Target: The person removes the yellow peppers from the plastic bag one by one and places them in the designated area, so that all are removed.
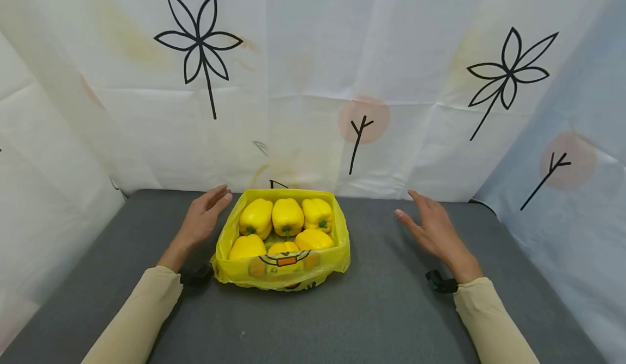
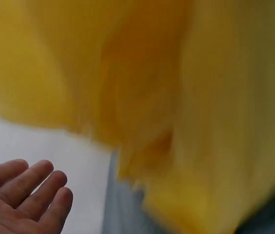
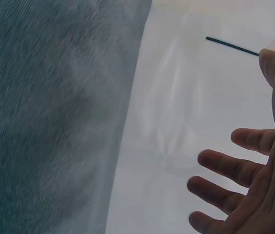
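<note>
Your left hand (image 1: 202, 220) at 9 o'clock and right hand (image 1: 435, 231) at 3 o'clock flank the yellow bag (image 1: 283, 269) of peppers (image 1: 287, 216) mid-table (image 1: 381, 309), fingers straight, slightly apart, holding nothing, seemingly placed to close in from both sides.

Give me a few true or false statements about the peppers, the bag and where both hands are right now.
1. The yellow plastic bag holds six yellow bell peppers. True.
2. The left hand grips a pepper. False: it is open beside the bag's left side and holds nothing.
3. The right hand is open, well apart from the bag. True.
4. The peppers lie loose on the grey table. False: all of them sit inside the bag.
5. The backdrop behind the table is plain black. False: it is white cloth with black flower drawings.
</note>
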{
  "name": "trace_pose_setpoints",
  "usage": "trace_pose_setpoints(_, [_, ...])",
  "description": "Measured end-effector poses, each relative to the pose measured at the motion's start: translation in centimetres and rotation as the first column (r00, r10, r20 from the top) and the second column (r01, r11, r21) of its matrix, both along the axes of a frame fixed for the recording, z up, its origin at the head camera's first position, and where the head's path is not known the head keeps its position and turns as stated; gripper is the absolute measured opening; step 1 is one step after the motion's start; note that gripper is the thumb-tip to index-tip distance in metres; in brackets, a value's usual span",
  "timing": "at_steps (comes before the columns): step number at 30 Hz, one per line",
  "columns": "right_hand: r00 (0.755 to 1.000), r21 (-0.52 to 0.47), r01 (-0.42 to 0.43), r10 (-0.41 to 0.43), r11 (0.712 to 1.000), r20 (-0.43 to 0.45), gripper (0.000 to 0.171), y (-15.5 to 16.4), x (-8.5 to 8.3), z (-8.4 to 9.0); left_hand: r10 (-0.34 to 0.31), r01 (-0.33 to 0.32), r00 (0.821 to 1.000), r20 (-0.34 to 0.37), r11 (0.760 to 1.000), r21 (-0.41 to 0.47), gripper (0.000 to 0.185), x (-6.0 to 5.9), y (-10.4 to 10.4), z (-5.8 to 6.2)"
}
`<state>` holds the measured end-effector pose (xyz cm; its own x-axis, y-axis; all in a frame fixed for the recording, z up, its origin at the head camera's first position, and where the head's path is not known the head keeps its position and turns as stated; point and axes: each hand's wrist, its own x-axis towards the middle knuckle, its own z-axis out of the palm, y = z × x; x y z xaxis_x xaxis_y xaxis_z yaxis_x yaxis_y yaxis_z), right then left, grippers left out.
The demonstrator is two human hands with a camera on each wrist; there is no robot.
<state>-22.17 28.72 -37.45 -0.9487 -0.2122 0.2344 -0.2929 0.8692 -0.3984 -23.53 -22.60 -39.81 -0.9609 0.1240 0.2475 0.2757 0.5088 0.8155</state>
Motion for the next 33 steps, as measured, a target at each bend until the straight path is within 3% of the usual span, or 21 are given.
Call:
trace_pose_setpoints(3, [0.999,-0.021,0.000,0.001,1.000,0.053,0.078,-0.5,0.1,0.3,-0.040,0.031,0.997,0.069,0.991,0.128,0.062,-0.1,0.6,-0.4])
trace_pose_setpoints(6, [0.997,-0.032,-0.010,0.012,0.999,0.071,0.079,-1.0,0.2,0.6,-0.086,0.048,0.986,0.146,0.968,0.247,0.063,-0.2,1.2,-0.8])
trace_pose_setpoints(9, [0.997,-0.030,-0.029,0.031,0.999,0.071,0.078,-1.5,0.4,0.8,-0.164,0.076,0.966,0.200,0.918,0.389,0.063,-0.2,1.5,-1.3])
trace_pose_setpoints(13, [0.997,-0.017,-0.054,0.055,0.998,0.051,0.075,-2.3,0.8,1.1,-0.245,0.108,0.949,0.198,0.843,0.527,0.061,-0.4,1.8,-2.2])
trace_pose_setpoints(16, [0.997,-0.011,-0.066,0.066,0.998,0.044,0.073,-2.7,1.1,1.3,-0.258,0.118,0.951,0.172,0.816,0.566,0.059,-0.4,1.8,-2.6])
trace_pose_setpoints(25, [0.997,-0.005,-0.076,0.076,0.997,0.034,0.073,-3.2,1.5,1.4,-0.192,0.083,0.973,0.126,0.804,0.589,0.054,-0.5,1.4,-3.6])
trace_pose_setpoints(33, [0.996,0.001,-0.080,0.080,0.997,0.034,0.073,-3.4,1.7,1.3,-0.145,0.035,0.978,0.147,0.818,0.575,0.055,-0.8,1.2,-4.5])
